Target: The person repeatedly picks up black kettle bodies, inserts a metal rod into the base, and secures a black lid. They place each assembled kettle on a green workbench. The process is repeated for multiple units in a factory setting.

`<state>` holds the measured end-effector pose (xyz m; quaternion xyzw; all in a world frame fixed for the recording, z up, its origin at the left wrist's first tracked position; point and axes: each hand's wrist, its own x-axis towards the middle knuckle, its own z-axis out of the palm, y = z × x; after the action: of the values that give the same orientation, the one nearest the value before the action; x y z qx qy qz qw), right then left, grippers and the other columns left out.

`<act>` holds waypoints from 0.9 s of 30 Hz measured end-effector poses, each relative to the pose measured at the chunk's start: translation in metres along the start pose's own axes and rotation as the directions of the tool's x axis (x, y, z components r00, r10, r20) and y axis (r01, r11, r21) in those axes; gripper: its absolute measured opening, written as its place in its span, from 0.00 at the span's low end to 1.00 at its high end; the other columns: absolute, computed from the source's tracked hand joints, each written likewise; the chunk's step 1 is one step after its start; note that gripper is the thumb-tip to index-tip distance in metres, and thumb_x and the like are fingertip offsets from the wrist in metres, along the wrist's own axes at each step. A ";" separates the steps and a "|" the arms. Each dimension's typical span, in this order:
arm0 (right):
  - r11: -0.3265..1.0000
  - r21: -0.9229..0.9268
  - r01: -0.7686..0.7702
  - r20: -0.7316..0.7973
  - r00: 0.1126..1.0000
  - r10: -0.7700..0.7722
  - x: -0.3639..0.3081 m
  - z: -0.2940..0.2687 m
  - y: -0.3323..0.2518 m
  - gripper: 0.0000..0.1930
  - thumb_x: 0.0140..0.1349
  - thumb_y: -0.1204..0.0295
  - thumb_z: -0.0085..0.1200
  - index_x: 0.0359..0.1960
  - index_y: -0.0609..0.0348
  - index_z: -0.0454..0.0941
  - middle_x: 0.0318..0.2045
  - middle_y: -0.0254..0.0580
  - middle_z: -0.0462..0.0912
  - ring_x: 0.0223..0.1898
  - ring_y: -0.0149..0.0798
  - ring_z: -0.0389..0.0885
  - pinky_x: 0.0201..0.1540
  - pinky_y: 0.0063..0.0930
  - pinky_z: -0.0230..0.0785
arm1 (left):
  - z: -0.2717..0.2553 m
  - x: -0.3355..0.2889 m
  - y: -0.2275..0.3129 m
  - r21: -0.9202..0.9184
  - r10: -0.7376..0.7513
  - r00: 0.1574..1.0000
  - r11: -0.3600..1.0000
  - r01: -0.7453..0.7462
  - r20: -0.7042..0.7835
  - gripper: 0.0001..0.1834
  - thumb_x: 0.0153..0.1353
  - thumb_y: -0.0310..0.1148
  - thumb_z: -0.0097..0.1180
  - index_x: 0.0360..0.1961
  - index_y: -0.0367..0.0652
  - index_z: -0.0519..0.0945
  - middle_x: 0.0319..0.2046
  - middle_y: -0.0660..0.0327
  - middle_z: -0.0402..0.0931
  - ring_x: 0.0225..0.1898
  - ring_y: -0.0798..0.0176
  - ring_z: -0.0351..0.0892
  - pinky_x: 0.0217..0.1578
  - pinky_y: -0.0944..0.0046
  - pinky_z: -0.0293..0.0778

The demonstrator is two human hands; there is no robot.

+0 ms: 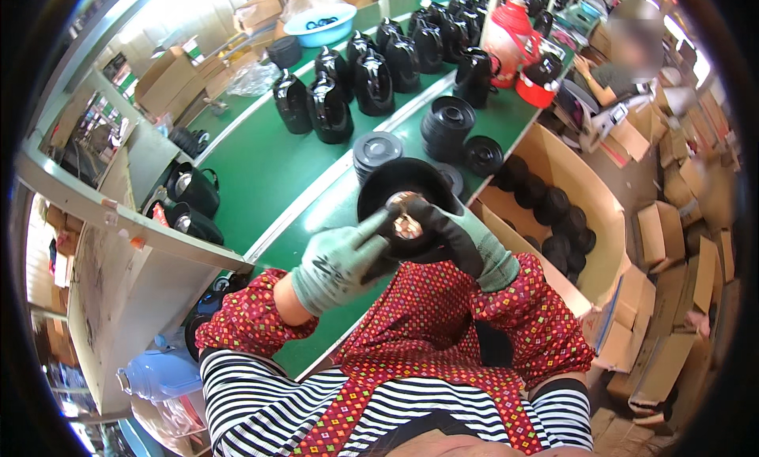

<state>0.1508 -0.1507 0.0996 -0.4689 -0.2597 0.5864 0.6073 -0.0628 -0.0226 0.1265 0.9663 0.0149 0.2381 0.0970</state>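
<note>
Between my two hands is a black thermos jug (391, 180), one round end turned up towards me. A shiny, mirror-like piece (407, 225) shows in the middle of that end. My left hand (340, 259), in a pale green glove with dark fingers, grips the jug from the left, its fingertips at the shiny piece. From the other side my right hand (474, 239), gloved the same way, is closed on it with its fingers also at the centre. The jug's underside is hidden. Just beyond it stand stacks of black round lids (377, 150).
Several glossy black jugs (328, 109) stand in rows on the green bench (245, 156). At the right, an open cardboard box (609, 212) holds black round parts. Red jugs (510, 34) and a blue basin (320, 26) are farther back. Another person (617, 81) sits at far right.
</note>
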 end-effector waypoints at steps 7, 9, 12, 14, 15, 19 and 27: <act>0.901 0.322 0.292 -0.060 0.956 -0.288 -0.086 -0.088 0.047 0.35 0.75 0.58 0.59 0.75 0.65 0.64 0.68 0.54 0.75 0.63 0.53 0.81 0.69 0.47 0.74 | 0.053 0.002 -0.020 -0.659 -0.510 0.841 0.698 0.281 -0.182 0.44 0.63 0.17 0.61 0.79 0.35 0.57 0.78 0.45 0.58 0.50 0.59 0.84 0.48 0.65 0.81; 0.920 0.289 0.265 -0.282 0.942 -0.182 -0.100 -0.139 0.095 0.36 0.76 0.56 0.57 0.77 0.64 0.61 0.71 0.54 0.73 0.63 0.51 0.81 0.69 0.48 0.74 | 0.097 -0.019 -0.053 -0.931 -0.564 0.795 0.116 0.345 0.225 0.50 0.66 0.25 0.68 0.82 0.40 0.52 0.82 0.55 0.51 0.70 0.56 0.70 0.64 0.59 0.75; 0.976 0.154 0.152 -0.101 0.985 -0.137 -0.111 -0.128 0.085 0.33 0.78 0.52 0.53 0.75 0.63 0.68 0.68 0.50 0.78 0.63 0.45 0.82 0.67 0.45 0.76 | 0.129 -0.025 -0.038 -0.969 -0.348 0.904 -0.070 0.237 0.247 0.69 0.52 0.42 0.83 0.84 0.41 0.45 0.84 0.57 0.44 0.80 0.47 0.56 0.75 0.46 0.64; 0.920 0.389 0.037 -0.048 0.999 -0.020 -0.106 -0.132 0.106 0.32 0.76 0.53 0.57 0.71 0.65 0.72 0.65 0.50 0.81 0.61 0.44 0.83 0.66 0.43 0.77 | 0.135 -0.025 -0.020 -0.988 -0.304 0.941 -0.007 0.156 0.150 0.69 0.50 0.41 0.85 0.84 0.41 0.47 0.83 0.54 0.47 0.78 0.46 0.59 0.73 0.45 0.67; 0.870 0.493 -0.012 -0.035 0.999 0.034 -0.106 -0.131 0.113 0.31 0.75 0.54 0.59 0.69 0.66 0.74 0.64 0.50 0.82 0.60 0.43 0.84 0.65 0.41 0.77 | 0.140 -0.021 -0.014 -0.994 -0.255 0.965 0.072 0.081 0.061 0.67 0.51 0.38 0.84 0.83 0.41 0.49 0.82 0.54 0.50 0.76 0.47 0.63 0.70 0.47 0.71; 0.887 0.430 -0.166 0.192 0.977 0.090 -0.071 -0.082 0.082 0.35 0.73 0.48 0.60 0.68 0.67 0.73 0.59 0.47 0.85 0.57 0.39 0.85 0.63 0.36 0.77 | 0.139 -0.048 -0.005 -0.974 -0.622 0.782 0.146 0.175 0.047 0.54 0.51 0.41 0.84 0.75 0.37 0.66 0.72 0.49 0.69 0.66 0.52 0.77 0.64 0.52 0.78; 0.311 -0.950 -0.039 -0.151 0.926 -0.347 0.103 -0.132 0.074 0.47 0.62 0.34 0.63 0.77 0.45 0.69 0.75 0.66 0.65 0.77 0.63 0.61 0.77 0.54 0.56 | 0.125 -0.107 -0.044 -0.939 -0.746 0.640 0.063 0.339 0.181 0.49 0.51 0.39 0.82 0.71 0.36 0.70 0.67 0.49 0.72 0.62 0.52 0.79 0.62 0.53 0.79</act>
<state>0.2482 -0.0969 -0.0449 -0.7954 -0.4897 0.1773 0.3101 -0.0986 -0.0098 -0.0397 0.5790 0.2641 0.3130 0.7050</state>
